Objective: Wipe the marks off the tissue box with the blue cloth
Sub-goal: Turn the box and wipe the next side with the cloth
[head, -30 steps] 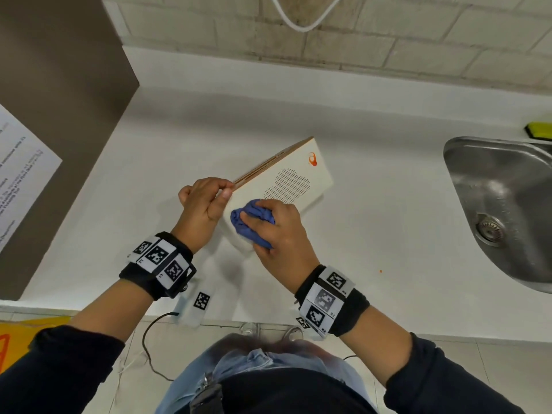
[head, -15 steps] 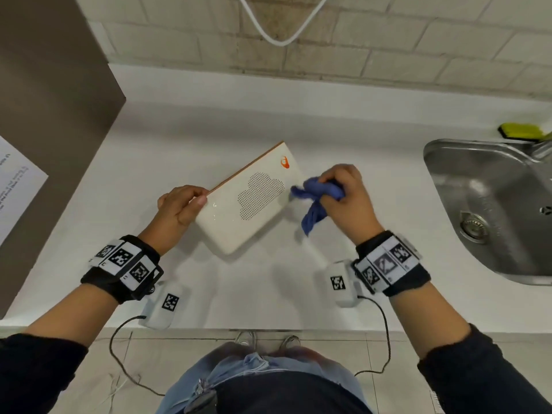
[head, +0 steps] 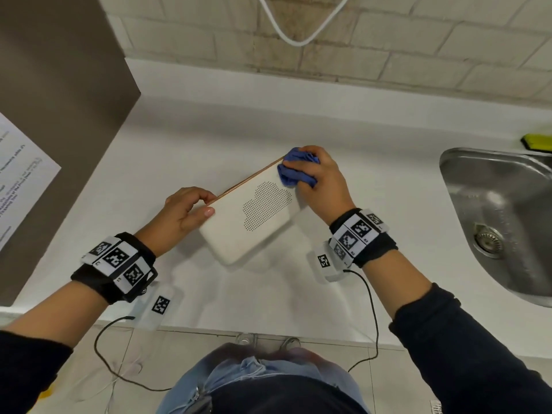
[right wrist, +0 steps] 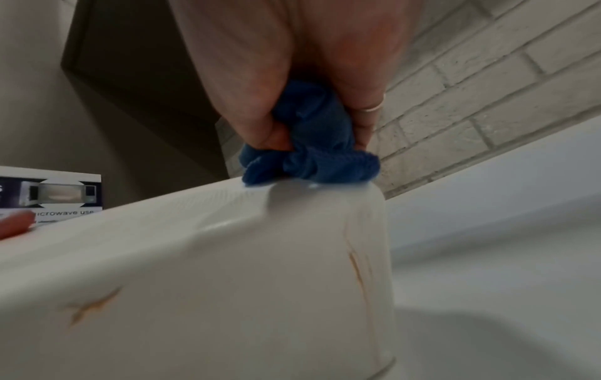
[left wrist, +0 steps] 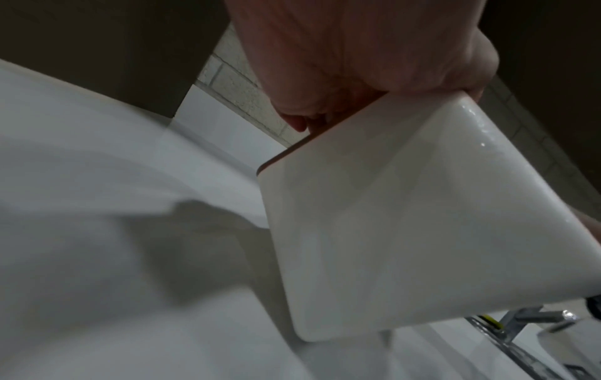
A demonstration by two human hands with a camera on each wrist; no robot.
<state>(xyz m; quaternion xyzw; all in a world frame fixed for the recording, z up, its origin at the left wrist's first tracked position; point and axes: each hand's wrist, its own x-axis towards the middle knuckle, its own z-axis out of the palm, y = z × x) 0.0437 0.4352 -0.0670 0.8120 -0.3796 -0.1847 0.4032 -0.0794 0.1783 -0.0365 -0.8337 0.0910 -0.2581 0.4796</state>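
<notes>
A cream tissue box (head: 239, 231) with a dotted cloud pattern and a thin orange edge stands tilted on the white counter (head: 373, 234). My left hand (head: 186, 212) grips its near-left corner, thumb on the top face. My right hand (head: 321, 182) holds the bunched blue cloth (head: 294, 171) and presses it on the box's far right corner. In the right wrist view the blue cloth (right wrist: 312, 154) sits on the box's top edge, and thin orange marks (right wrist: 356, 267) streak the side of the box (right wrist: 227, 295). The left wrist view shows the box's glossy end (left wrist: 406, 231) under my left hand (left wrist: 357, 64).
A steel sink (head: 501, 216) is set into the counter at the right, with a yellow-green sponge (head: 536, 141) behind it. A dark cabinet side (head: 53, 115) carrying a paper notice (head: 18, 174) stands at the left. A brick wall (head: 358, 40) runs along the back.
My right hand left the box's near end with the cloth, lifted off to the right, and has now come down on the far right corner. My left hand kept its hold.
</notes>
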